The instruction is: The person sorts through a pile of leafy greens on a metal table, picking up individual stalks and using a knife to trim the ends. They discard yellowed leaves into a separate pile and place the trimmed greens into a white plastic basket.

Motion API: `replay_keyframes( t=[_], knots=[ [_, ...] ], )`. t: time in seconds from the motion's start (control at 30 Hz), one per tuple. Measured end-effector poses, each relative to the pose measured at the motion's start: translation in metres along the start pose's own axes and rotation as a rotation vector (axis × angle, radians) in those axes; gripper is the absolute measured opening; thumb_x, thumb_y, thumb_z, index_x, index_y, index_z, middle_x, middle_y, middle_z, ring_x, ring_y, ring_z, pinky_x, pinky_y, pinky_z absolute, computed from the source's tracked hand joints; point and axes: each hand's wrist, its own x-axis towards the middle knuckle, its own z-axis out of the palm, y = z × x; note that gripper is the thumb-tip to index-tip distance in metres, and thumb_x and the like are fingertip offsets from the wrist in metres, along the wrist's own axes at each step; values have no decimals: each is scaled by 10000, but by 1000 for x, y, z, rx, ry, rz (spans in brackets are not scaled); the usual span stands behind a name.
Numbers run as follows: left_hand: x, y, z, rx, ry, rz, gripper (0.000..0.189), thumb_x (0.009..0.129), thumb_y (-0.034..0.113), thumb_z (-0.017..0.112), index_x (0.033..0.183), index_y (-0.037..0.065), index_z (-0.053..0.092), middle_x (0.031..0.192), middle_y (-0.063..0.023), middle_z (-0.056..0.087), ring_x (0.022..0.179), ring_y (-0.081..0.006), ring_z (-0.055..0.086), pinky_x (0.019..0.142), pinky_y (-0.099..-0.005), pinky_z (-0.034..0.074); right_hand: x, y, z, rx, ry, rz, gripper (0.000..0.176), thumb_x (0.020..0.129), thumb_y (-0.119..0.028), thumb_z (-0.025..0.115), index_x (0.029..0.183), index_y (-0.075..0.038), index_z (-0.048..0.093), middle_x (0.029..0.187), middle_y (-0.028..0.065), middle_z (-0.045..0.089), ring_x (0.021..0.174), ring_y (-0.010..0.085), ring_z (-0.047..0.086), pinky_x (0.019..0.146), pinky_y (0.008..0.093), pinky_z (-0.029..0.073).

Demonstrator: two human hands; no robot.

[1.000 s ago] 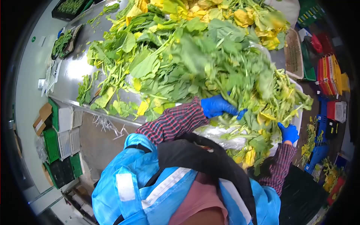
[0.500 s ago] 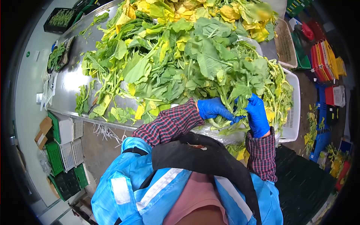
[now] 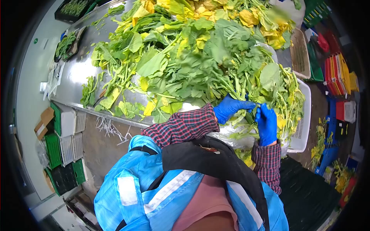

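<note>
My left hand (image 3: 232, 109), in a blue glove, is closed around the lower stalks of a bunch of leafy greens (image 3: 221, 57), whose leaves fan out above it. Close to its thumb is my right hand (image 3: 266, 125), also blue-gloved, with its fingertips pinched together near the stalk ends; what they grip is too small to make out. A big heap of green and yellowing leaves (image 3: 169, 73) spreads on the metal table (image 3: 77, 79) beyond both hands. Below them lies clear plastic film (image 3: 231, 134) with loose stems on it.
A white basket (image 3: 304, 115) full of yellowish stems stands to the right. Coloured crates (image 3: 335, 77) are stacked farther right, with green and white crates (image 3: 65, 138) on the floor at left. A small tray of leaves (image 3: 66, 45) sits at the table's left end.
The right hand has drawn slightly apart from the stalks and turned, its fingers now near the left thumb. In the left hand, the bunch has tilted leftward. The whole view has shifted a little.
</note>
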Motion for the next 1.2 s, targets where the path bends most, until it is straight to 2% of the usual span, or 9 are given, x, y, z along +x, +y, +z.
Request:
replay_keyframes(
  t=[0.27,0.33,0.5,0.6,0.97,1.1,1.13,1.17,1.2],
  knots=[
    [-1,20,-13,12,86,64,275,714,73,723,948,28,586,824,-37,612,700,-125,567,677,-271,473,-1,-27,-82,65,266,-75,213,858,-211,570,833,-10,636,632,-10,542,535,119,506,512,256,408],
    [-4,14,-12,85,110,21,317,702,75,733,972,29,572,854,-37,607,712,-122,560,680,-268,469,-4,-38,-89,-1134,359,126,192,835,-188,604,869,-3,639,693,-11,584,568,110,533,525,242,423],
    [-7,-5,2,239,40,20,467,665,54,757,1067,43,519,976,-41,579,862,-112,549,738,-263,466,-15,-54,27,-626,157,-606,188,767,-95,675,931,-11,640,698,-17,582,596,62,498,535,207,402],
    [-9,-9,4,214,44,30,475,654,30,757,1062,40,514,938,-35,576,847,-118,560,741,-263,472,-7,-53,49,-872,184,-554,155,775,-67,664,920,-20,637,699,-21,561,602,57,470,544,203,390],
    [-20,7,-21,-222,117,-92,262,740,49,692,971,28,571,869,-46,606,801,-128,578,724,-266,469,-22,-13,51,-60,164,-448,112,829,-51,578,926,-6,611,888,64,599,813,135,583,739,263,482],
    [-6,-2,-39,-82,67,101,247,813,82,613,1052,35,574,973,-34,595,899,-109,559,811,-264,447,19,25,-110,425,84,-591,171,890,-119,504,1042,-90,576,924,2,586,834,101,548,774,242,432],
    [-7,3,-40,-47,5,86,255,814,108,615,1056,39,578,999,-28,594,935,-108,551,841,-281,440,-7,-30,-44,-136,469,-688,167,891,-133,498,1039,-111,573,898,-17,580,802,112,546,722,238,443],
    [-11,9,-32,-50,35,81,237,814,127,618,1032,41,583,980,-26,597,920,-117,557,848,-290,438,17,-13,-128,309,277,-303,140,887,-159,502,1005,-117,565,838,6,591,721,165,562,652,268,465],
    [-5,4,-35,-24,-66,113,207,809,129,625,994,45,585,949,-21,596,904,-117,555,843,-283,436,46,31,-226,50,-13,-269,136,875,-191,514,966,-98,550,755,34,592,627,231,560,585,332,483]
  ],
)
